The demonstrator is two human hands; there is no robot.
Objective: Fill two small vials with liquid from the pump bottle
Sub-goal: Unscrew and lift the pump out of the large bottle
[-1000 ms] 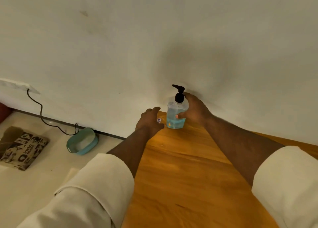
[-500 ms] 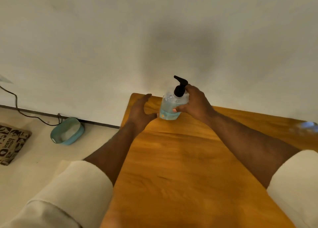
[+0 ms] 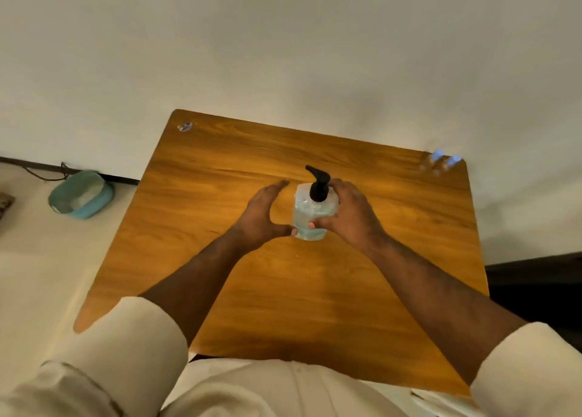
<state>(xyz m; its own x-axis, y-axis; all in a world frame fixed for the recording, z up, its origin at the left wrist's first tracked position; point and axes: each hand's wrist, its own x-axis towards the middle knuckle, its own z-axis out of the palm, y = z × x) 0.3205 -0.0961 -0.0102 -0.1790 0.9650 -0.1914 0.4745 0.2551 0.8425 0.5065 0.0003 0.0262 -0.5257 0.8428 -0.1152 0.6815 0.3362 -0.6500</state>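
Note:
A clear pump bottle point(image 3: 310, 218) with pale blue liquid and a black pump head stands near the middle of the wooden table point(image 3: 283, 290). My right hand point(image 3: 349, 215) is wrapped around its right side. My left hand point(image 3: 263, 215) is open just left of the bottle, its thumb tip touching the bottle's lower left edge. Two small clear vials with blue caps point(image 3: 441, 161) stand blurred at the table's far right corner, well away from both hands. A small sticker-like object point(image 3: 185, 126) lies at the far left corner.
The table's far edge meets a plain white wall. On the floor to the left sits a teal basin point(image 3: 80, 194), with a black cable point(image 3: 41, 172) along the skirting. A dark surface point(image 3: 535, 287) lies right of the table.
The bottle has come with my right hand from the table's far left corner to its middle. My left hand followed beside it, and the view tilted down over the whole table.

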